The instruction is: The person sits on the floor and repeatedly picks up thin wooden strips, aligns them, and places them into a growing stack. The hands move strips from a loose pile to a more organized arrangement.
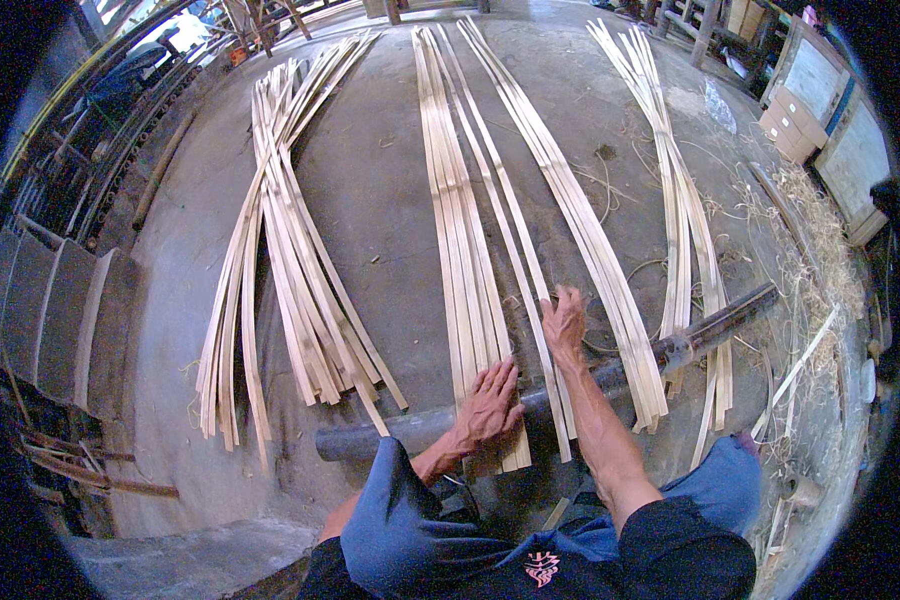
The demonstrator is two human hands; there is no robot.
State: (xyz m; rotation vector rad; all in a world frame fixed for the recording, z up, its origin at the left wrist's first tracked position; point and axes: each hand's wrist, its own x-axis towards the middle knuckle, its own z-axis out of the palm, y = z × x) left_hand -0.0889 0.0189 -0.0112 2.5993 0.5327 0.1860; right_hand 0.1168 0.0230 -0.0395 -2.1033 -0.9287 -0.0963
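Note:
Pale bamboo strips (458, 215) with darker node bands lie side by side in a middle bundle, running away from me across the floor. Resting flat on the near end of that bundle is my left hand (487, 405), its fingers stretched out. My right hand (565, 320) is just to the right and a little farther off, fingers curled at a narrow pair of bamboo strips (497, 190); its thumb side touches the strip. A dark round pole (370, 440) lies crosswise under the near ends of the strips, passing beneath my hands.
At the left lies a crossed bundle of strips (290, 240). Another group (570, 190) lies right of my hand, and a crossed one (678, 200) farther right. Curly shavings (820, 230) heap along the right edge, near a cardboard box (792, 125). Concrete steps (70, 310) stand left.

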